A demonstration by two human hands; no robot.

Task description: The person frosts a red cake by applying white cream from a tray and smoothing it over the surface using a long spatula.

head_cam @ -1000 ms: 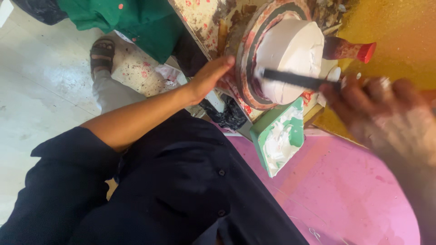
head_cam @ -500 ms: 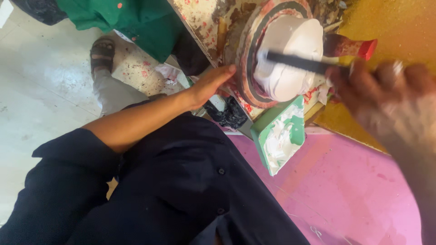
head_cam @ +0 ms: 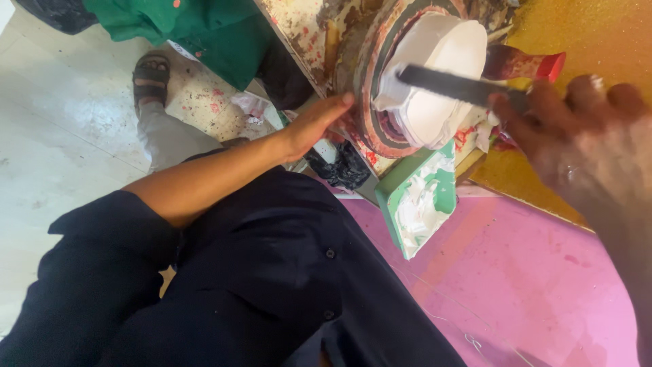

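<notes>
The bench is a paint-spattered board, stained red, brown and cream, and its near edge runs slantwise from the upper middle toward the right. On it sits a round turntable ringed in dark green and red, close to that edge, and a white lump of clay stands on the turntable. A green tray smeared with white paste leans against the bench's near edge, below the turntable. A red-capped bottle lies on its side just beyond the clay. Under the bench, the pale floor carries red speckles, crumpled paper and a black bag.
</notes>
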